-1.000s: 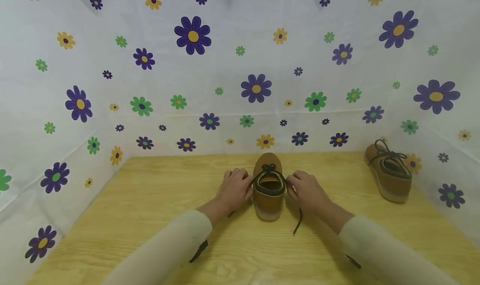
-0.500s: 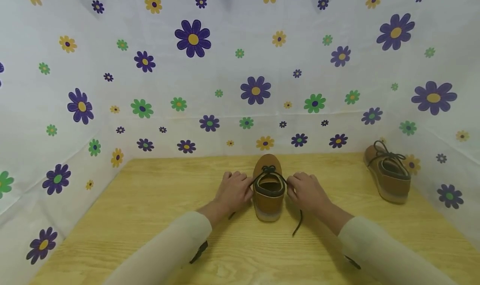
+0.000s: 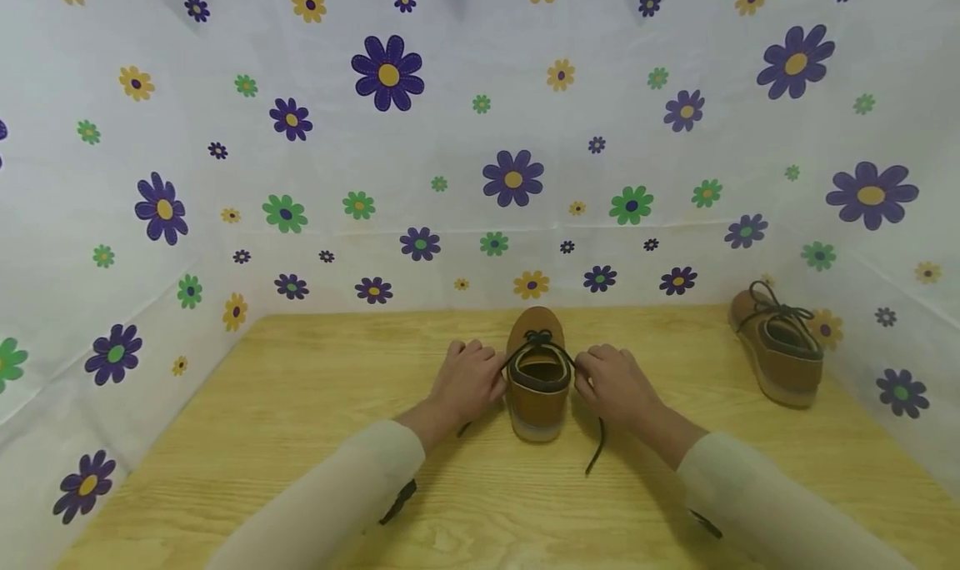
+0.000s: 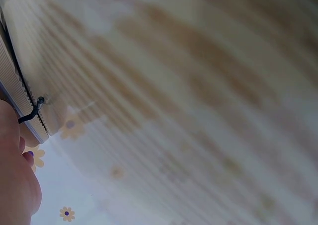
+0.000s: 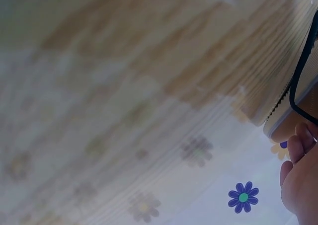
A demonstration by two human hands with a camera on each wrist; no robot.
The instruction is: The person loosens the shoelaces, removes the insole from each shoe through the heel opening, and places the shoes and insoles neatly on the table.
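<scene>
Head view: 1 brown shoe [image 3: 538,410] upright on the wooden counter [image 3: 300,387], toe toward the flowered cloth [image 3: 450,120]; dark lace [image 3: 537,337] in a bow. Left hand [image 3: 468,381], right hand [image 3: 611,382]: 1 each side, fingers pinching the lace. 1 other laced shoe [image 3: 791,377], far right.

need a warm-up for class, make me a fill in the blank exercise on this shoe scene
The left hand and right hand both hold the dark ____ of the middle shoe.
The middle shoe stands ____ the two hands.
In the head view, the other shoe is toward the ____ side of the table.
The cloth behind shows purple, yellow and ____ flowers.
Missing words: laces; between; right; green.
</scene>
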